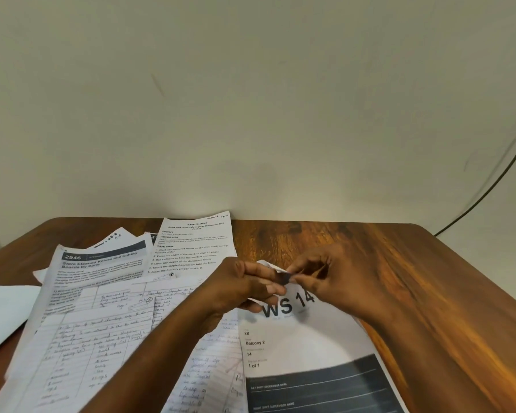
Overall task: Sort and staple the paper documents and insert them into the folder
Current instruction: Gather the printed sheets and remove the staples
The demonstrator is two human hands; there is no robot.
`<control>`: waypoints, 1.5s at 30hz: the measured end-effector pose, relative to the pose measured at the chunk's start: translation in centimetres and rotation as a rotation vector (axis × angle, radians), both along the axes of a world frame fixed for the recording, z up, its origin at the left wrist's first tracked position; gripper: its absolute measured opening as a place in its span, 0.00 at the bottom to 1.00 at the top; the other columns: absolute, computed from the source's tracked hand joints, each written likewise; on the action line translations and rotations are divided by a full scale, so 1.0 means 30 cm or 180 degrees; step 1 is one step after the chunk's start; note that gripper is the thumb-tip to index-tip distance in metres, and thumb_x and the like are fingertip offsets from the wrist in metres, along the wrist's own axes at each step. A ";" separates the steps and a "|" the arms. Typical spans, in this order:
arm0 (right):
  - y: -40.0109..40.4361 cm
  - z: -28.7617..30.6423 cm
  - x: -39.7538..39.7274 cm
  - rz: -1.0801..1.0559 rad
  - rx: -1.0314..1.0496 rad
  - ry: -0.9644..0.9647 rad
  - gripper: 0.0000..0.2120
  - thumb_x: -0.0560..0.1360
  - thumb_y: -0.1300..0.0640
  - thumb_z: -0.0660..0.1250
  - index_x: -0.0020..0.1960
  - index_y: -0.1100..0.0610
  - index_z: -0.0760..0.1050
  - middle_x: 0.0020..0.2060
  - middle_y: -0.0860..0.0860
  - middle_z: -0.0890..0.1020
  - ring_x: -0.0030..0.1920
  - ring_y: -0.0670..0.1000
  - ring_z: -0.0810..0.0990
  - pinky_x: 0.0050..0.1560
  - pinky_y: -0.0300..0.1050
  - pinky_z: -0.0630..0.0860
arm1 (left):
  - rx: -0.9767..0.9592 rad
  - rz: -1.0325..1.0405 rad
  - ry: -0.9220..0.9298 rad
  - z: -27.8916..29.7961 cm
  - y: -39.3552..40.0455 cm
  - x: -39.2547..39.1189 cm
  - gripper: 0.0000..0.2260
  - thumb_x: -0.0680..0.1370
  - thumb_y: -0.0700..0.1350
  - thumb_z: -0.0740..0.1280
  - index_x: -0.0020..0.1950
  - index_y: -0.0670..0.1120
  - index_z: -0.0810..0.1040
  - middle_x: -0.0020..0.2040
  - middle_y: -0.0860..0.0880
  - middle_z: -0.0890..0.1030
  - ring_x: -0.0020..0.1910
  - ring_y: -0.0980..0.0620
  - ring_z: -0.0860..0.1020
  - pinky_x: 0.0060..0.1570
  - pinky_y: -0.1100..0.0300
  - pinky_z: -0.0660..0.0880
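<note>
ws 14 sheet: nearest, 5 o'clock on worktop
left hand: pinching the sheet's top corner
right hand: pinching same corner

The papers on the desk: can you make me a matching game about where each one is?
Things:
1. WS 14 sheet
2. 2946 sheet
3. Task ID sheet
4. Blank white sheet

Places:
A. far edge of the desk, by the wall
B. under the two hands
C. left edge of the picture
D. left of the Task ID sheet

Pairs: 1-B, 2-D, 3-A, 4-C
</note>
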State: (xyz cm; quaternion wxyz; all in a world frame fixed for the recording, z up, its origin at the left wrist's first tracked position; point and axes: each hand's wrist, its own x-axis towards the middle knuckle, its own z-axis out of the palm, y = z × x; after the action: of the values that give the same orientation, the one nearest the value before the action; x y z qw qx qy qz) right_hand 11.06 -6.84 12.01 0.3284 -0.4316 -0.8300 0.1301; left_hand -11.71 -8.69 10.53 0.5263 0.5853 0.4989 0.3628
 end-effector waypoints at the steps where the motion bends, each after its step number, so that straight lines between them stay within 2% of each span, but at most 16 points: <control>1: 0.003 0.002 0.004 -0.0114 -0.0065 0.0112 0.08 0.73 0.56 0.79 0.48 0.44 0.86 0.39 0.36 0.86 0.42 0.38 0.85 0.42 0.42 0.85 | 0.0082 0.0143 0.0179 -0.009 0.008 -0.002 0.09 0.76 0.37 0.76 0.55 0.44 0.87 0.50 0.46 0.89 0.51 0.47 0.87 0.49 0.54 0.83; 3: 0.013 0.003 0.016 -0.0320 -0.0104 0.0325 0.08 0.74 0.55 0.78 0.49 0.43 0.86 0.41 0.34 0.85 0.43 0.38 0.85 0.42 0.45 0.86 | 0.0285 0.0487 0.0762 -0.041 0.032 -0.006 0.14 0.74 0.38 0.79 0.58 0.47 0.85 0.55 0.49 0.88 0.52 0.50 0.86 0.55 0.52 0.83; 5: 0.019 0.005 0.028 -0.0435 -0.0074 0.0513 0.09 0.75 0.54 0.77 0.51 0.42 0.86 0.42 0.35 0.86 0.44 0.39 0.85 0.44 0.45 0.86 | 0.0488 0.0786 0.1455 -0.077 0.055 -0.015 0.24 0.73 0.44 0.81 0.67 0.49 0.80 0.64 0.51 0.84 0.59 0.51 0.83 0.60 0.54 0.79; 8: 0.024 0.018 0.040 -0.0520 -0.0174 0.0998 0.10 0.75 0.57 0.77 0.48 0.40 0.86 0.42 0.36 0.87 0.44 0.41 0.86 0.46 0.48 0.86 | 0.0501 0.1053 0.1825 -0.108 0.067 -0.035 0.32 0.74 0.48 0.80 0.75 0.49 0.71 0.72 0.48 0.77 0.67 0.47 0.79 0.63 0.54 0.74; 10: 0.032 0.024 0.048 -0.0606 -0.0193 0.1385 0.09 0.74 0.58 0.78 0.46 0.43 0.86 0.41 0.40 0.88 0.44 0.44 0.87 0.47 0.52 0.86 | 0.0452 0.1181 0.1556 -0.124 0.071 -0.046 0.30 0.76 0.47 0.78 0.75 0.48 0.70 0.70 0.47 0.79 0.64 0.48 0.80 0.60 0.54 0.77; 12: 0.037 0.033 0.057 -0.0620 -0.0322 0.1879 0.07 0.74 0.60 0.78 0.46 0.47 0.87 0.42 0.46 0.89 0.45 0.50 0.87 0.51 0.57 0.86 | 0.0453 0.1449 0.0662 -0.117 0.066 -0.050 0.23 0.78 0.43 0.76 0.71 0.48 0.73 0.61 0.50 0.82 0.52 0.55 0.82 0.45 0.63 0.80; 14: 0.037 0.047 0.069 -0.0633 -0.0375 0.2296 0.08 0.73 0.63 0.77 0.47 0.50 0.87 0.44 0.51 0.89 0.48 0.56 0.88 0.56 0.60 0.84 | 0.0674 0.1669 -0.0143 -0.096 0.063 -0.055 0.15 0.80 0.41 0.73 0.64 0.49 0.77 0.55 0.49 0.86 0.47 0.53 0.86 0.34 0.66 0.80; 17: 0.030 0.072 0.095 -0.0613 -0.0349 0.2638 0.08 0.73 0.66 0.77 0.49 0.55 0.86 0.46 0.55 0.89 0.50 0.61 0.87 0.57 0.60 0.84 | 0.1147 0.1680 -0.0694 -0.053 0.052 -0.054 0.07 0.80 0.40 0.72 0.56 0.48 0.81 0.47 0.49 0.89 0.46 0.52 0.88 0.34 0.66 0.80; 21: 0.014 0.095 0.114 -0.0521 -0.0438 0.2974 0.06 0.75 0.65 0.75 0.49 0.56 0.85 0.44 0.56 0.89 0.47 0.61 0.88 0.47 0.53 0.86 | 0.1650 0.1705 -0.0800 -0.012 0.036 -0.033 0.05 0.80 0.41 0.72 0.53 0.48 0.86 0.46 0.51 0.89 0.44 0.53 0.87 0.39 0.64 0.80; 23: -0.003 0.111 0.112 -0.0367 -0.0484 0.2955 0.06 0.74 0.63 0.75 0.50 0.57 0.84 0.45 0.55 0.89 0.46 0.58 0.88 0.42 0.47 0.86 | 0.1745 0.1883 -0.0919 0.002 0.028 -0.023 0.05 0.79 0.42 0.73 0.54 0.47 0.87 0.46 0.51 0.89 0.45 0.54 0.87 0.41 0.64 0.80; 27: -0.048 0.151 0.119 0.0055 -0.0986 0.2555 0.17 0.66 0.58 0.77 0.54 0.58 0.83 0.46 0.53 0.89 0.44 0.54 0.89 0.38 0.41 0.85 | 0.1930 0.2165 -0.1381 0.054 0.000 -0.018 0.10 0.79 0.42 0.74 0.59 0.44 0.87 0.48 0.51 0.89 0.46 0.54 0.87 0.41 0.65 0.81; 30: -0.053 0.140 0.128 -0.0017 -0.1501 0.1952 0.18 0.63 0.51 0.78 0.52 0.53 0.83 0.45 0.51 0.89 0.44 0.54 0.89 0.44 0.48 0.84 | 0.2041 0.2264 -0.1749 0.092 -0.017 -0.021 0.10 0.80 0.43 0.72 0.60 0.43 0.86 0.48 0.50 0.89 0.46 0.53 0.87 0.42 0.63 0.82; 33: -0.045 0.119 0.107 -0.0142 -0.1615 0.2028 0.18 0.64 0.50 0.78 0.53 0.52 0.83 0.47 0.52 0.89 0.47 0.56 0.88 0.51 0.56 0.84 | 0.2093 0.2140 -0.1810 0.111 -0.031 -0.022 0.12 0.80 0.49 0.69 0.59 0.44 0.85 0.49 0.49 0.89 0.46 0.51 0.87 0.42 0.62 0.83; 38: -0.043 0.115 0.068 -0.0279 -0.1394 0.2830 0.14 0.68 0.54 0.77 0.52 0.55 0.82 0.48 0.55 0.89 0.47 0.59 0.89 0.48 0.57 0.85 | 0.1956 0.1472 -0.1301 0.104 -0.038 0.002 0.14 0.83 0.55 0.61 0.52 0.48 0.82 0.44 0.53 0.88 0.42 0.54 0.86 0.39 0.64 0.81; 41: -0.047 0.102 0.033 -0.0272 -0.1283 0.3185 0.14 0.71 0.55 0.76 0.56 0.55 0.82 0.51 0.54 0.89 0.50 0.59 0.88 0.52 0.59 0.84 | 0.1687 0.1180 -0.1053 0.073 -0.038 0.026 0.13 0.74 0.58 0.66 0.54 0.53 0.79 0.44 0.64 0.86 0.43 0.60 0.86 0.37 0.68 0.81; 45: -0.050 0.080 -0.006 -0.0348 -0.1326 0.3179 0.18 0.73 0.55 0.77 0.60 0.58 0.81 0.51 0.55 0.88 0.50 0.60 0.88 0.53 0.65 0.84 | 0.1531 0.1192 -0.0966 0.037 -0.032 0.033 0.14 0.71 0.55 0.71 0.55 0.55 0.78 0.41 0.66 0.85 0.43 0.63 0.85 0.36 0.68 0.81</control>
State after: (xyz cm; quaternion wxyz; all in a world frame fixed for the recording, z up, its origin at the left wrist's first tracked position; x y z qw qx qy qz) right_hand 10.88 -8.35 14.41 0.5966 -0.4158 -0.5060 0.4639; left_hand -10.73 -9.67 11.65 0.3656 0.5301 0.4139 0.6434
